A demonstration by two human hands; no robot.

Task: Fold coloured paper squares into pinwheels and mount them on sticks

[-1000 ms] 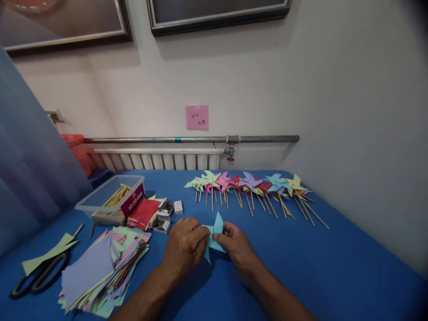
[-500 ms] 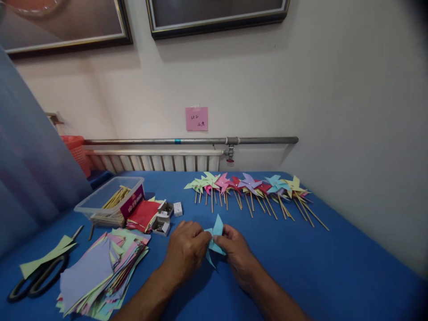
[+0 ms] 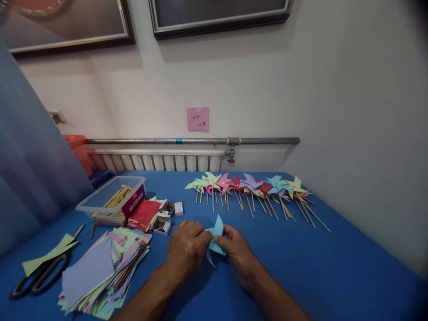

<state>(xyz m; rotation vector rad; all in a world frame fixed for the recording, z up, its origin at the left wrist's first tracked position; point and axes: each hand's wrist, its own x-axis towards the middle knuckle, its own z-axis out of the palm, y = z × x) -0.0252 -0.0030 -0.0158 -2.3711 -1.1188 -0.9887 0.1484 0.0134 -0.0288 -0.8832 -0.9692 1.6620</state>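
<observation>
Both hands meet over the blue table (image 3: 334,267), pinching a light blue folded paper pinwheel head (image 3: 216,232). My left hand (image 3: 187,247) grips its left side with fingers curled. On the right side, my right hand (image 3: 236,249) holds it between thumb and fingertips. One paper point sticks up between the hands and another points down. A row of several finished pinwheels on wooden sticks (image 3: 250,189) lies beyond the hands.
A stack of coloured paper squares (image 3: 100,272) lies at the left, with black scissors (image 3: 36,276) beside a green strip. A clear plastic tub of sticks (image 3: 112,200), red paper (image 3: 143,214) and small boxes of pins (image 3: 163,218) sit behind it. A radiator runs along the wall.
The hands and the blue paper have stayed almost in place; the fingers have shifted slightly on the folds. The view has moved a little.
</observation>
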